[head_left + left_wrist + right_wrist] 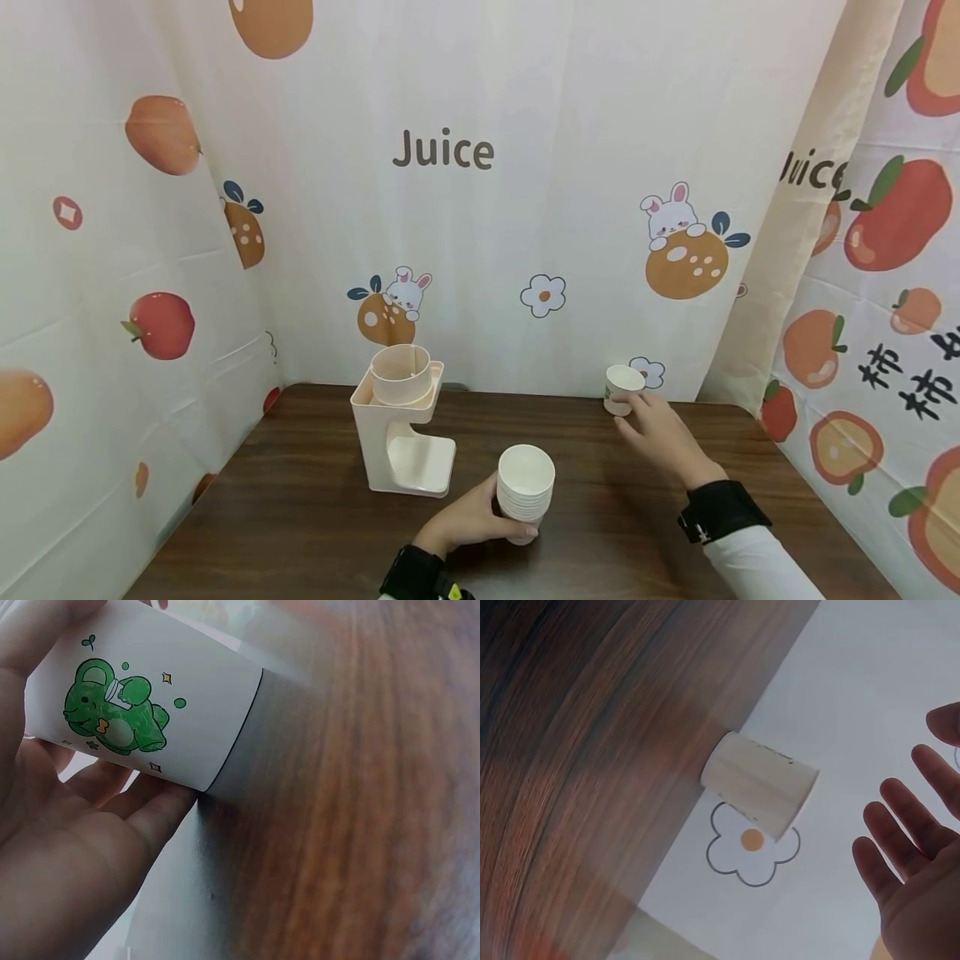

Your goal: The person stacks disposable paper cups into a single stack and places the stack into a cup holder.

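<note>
My left hand [472,518] grips a stack of white paper cups [527,483] near the front middle of the table. In the left wrist view, thumb and fingers curl round the lowest cup [124,712], which bears a green bear print. A single paper cup [621,392] stands upright at the table's back right. Close to it is my right hand [666,437]. The right wrist view shows that hand [922,851] with fingers spread and nothing held, a gap separating it from the cup [757,784].
Left of the stack stands a cream holder [377,454] with a round open cup-shaped part [401,379] on top and a flat foot. The dark wooden table [292,525] meets a fruit-printed curtain [480,233] at the back, with more curtain on both sides.
</note>
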The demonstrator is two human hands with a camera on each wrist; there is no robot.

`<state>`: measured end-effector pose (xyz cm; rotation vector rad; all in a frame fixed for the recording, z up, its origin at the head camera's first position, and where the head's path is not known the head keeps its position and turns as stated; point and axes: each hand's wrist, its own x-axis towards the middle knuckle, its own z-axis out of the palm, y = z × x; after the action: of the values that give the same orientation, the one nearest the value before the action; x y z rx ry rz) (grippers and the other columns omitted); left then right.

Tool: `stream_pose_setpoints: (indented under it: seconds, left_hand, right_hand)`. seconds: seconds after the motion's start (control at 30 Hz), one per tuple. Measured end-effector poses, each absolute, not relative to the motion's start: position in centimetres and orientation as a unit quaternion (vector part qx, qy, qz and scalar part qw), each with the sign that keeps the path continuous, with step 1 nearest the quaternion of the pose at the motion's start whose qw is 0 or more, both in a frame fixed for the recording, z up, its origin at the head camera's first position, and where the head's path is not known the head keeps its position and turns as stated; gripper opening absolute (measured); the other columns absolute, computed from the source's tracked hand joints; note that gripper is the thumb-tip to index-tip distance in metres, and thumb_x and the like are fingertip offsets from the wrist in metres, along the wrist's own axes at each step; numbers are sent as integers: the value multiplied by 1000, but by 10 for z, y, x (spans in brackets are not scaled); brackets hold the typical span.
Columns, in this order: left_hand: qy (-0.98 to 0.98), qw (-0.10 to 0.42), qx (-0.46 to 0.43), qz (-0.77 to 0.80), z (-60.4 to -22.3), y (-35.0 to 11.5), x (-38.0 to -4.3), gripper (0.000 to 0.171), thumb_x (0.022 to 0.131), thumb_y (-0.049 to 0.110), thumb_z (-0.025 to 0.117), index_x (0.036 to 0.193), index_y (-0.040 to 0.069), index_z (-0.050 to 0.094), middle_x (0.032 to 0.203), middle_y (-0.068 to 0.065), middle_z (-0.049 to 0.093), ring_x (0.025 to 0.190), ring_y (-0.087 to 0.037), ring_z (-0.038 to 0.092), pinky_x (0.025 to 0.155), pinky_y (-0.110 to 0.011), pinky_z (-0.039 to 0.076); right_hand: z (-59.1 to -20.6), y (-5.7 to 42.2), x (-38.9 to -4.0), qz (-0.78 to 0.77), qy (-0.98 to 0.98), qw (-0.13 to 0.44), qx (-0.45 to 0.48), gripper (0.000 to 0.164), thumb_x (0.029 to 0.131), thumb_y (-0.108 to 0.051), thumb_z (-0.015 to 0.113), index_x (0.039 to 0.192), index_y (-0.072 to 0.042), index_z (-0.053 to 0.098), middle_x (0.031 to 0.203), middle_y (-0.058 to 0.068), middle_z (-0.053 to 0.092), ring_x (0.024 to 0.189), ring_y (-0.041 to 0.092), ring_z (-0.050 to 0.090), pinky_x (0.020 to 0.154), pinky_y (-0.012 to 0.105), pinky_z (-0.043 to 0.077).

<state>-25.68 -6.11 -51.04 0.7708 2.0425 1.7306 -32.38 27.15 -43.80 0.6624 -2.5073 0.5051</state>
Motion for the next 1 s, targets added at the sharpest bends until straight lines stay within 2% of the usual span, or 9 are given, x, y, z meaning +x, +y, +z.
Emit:
stream_pose_setpoints:
  seconds: [0.23, 0.47, 0.63, 0.77, 1.0]
  left_hand:
    - [721, 181, 270, 612, -511, -62, -256, 83, 83, 20, 85, 149, 26, 35, 132, 7, 57, 125, -16, 51, 109, -51, 30]
    - [721, 186, 266, 613, -511, -62, -256, 83, 83, 21, 85, 149, 27, 35, 132, 7, 57, 124, -16, 51, 108, -50, 31]
    - [726, 177, 265, 609, -509, -63, -257, 82, 83, 20, 85, 148, 27, 37, 131, 7, 57, 124, -16, 51, 108, -51, 30]
    - [726, 173, 266, 611, -507, -62, -256, 81, 82, 18, 85, 148, 25, 38, 130, 6, 58, 124, -17, 51, 108, -51, 30]
    - [716, 178, 267, 621, -507, -61, -254, 79, 82, 16, 85, 147, 24, 39, 130, 5, 58, 123, -16, 52, 108, -48, 31]
  right_hand:
    - [-443, 279, -341, 155, -930, 245, 226, 30, 93, -12, 69, 121, 0, 65, 113, 20, 63, 92, 34, 60, 77, 51, 49]
    - [-440, 284, -364, 146, -939, 233, 207, 41, 95, -17, 69, 131, 1, 60, 122, 23, 59, 103, 39, 58, 85, 56, 48]
    - [-439, 282, -382, 147, -938, 235, 210, 41, 96, -18, 68, 132, 2, 59, 126, 26, 57, 115, 45, 54, 94, 59, 45]
    - [-440, 282, -395, 145, -940, 231, 206, 42, 97, -20, 67, 131, 3, 59, 125, 29, 57, 116, 47, 54, 95, 60, 44]
    - [-441, 292, -409, 131, -963, 177, 158, 49, 98, -28, 66, 137, 1, 55, 128, 32, 55, 114, 50, 53, 92, 62, 45]
